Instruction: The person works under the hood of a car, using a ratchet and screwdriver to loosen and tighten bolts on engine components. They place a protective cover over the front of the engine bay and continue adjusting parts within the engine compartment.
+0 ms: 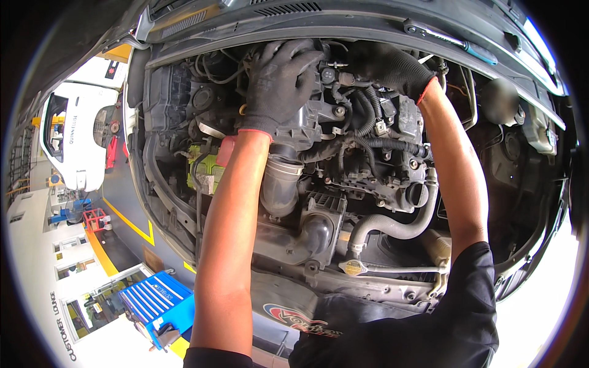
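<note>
Black-gloved | held left hand (281, 86) over engine (359, 175), far side, with fingers bent, parted, grip hidden | held right hand (389, 69) alongside, could not tell fingers' state | saw silver fitting (337, 64) between, axis left-right, nearer right hand

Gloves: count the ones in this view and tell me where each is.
2: a dark left-hand glove over the engine, toward the top of the picture, and a dark right-hand glove to its right, partly blurred. Others could be hidden.
</note>
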A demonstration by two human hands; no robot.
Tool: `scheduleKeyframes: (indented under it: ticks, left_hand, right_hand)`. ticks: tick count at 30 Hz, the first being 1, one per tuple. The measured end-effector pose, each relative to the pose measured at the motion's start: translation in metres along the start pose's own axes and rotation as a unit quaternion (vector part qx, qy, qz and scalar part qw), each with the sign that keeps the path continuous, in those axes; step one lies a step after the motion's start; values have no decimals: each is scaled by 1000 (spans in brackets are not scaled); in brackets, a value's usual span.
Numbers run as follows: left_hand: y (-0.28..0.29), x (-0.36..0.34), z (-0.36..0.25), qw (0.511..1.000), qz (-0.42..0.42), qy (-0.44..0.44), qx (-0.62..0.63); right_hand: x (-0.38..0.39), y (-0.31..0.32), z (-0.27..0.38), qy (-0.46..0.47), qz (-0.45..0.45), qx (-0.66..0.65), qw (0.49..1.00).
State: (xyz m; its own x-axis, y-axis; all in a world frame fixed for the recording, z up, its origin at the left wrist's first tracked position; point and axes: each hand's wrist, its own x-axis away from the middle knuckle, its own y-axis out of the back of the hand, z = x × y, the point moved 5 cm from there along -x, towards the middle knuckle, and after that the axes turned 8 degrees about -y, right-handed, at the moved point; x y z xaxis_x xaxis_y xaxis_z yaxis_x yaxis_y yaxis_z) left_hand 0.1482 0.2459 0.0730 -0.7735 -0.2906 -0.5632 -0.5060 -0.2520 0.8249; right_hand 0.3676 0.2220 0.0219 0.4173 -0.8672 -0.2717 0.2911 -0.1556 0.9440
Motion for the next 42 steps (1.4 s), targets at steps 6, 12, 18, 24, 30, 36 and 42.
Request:
scheduleKeyframes:
  ticks: [6, 12, 18, 24, 30, 36, 42]
  left_hand:
    - [-1, 7, 5, 1000, 24, 12, -11]
    - [-6, 1, 4, 999, 48, 8, 2]
    - [-6, 8, 11, 998, 60, 11, -10]
    - [-9, -3, 6, 999, 52, 1, 0]
    - [-8, 0, 8, 998, 60, 1, -1]
    - [-8, 6, 11, 998, 55, -5, -17]
    - [-6, 7, 11, 998, 66, -1, -19]
  right_hand:
    - [0, 32, 28, -218, 61, -272, 935]
    - [-3, 14, 18, -102, 58, -78, 990]
    - [3, 40, 32, -277, 61, -328, 901]
    - [2, 5, 13, -88, -14, -111, 990]
    - [12, 0, 2, -208, 62, -425, 879]
    - [-4, 16, 20, -214, 53, -230, 948]
    - [-8, 10, 26, -187, 69, -135, 971]
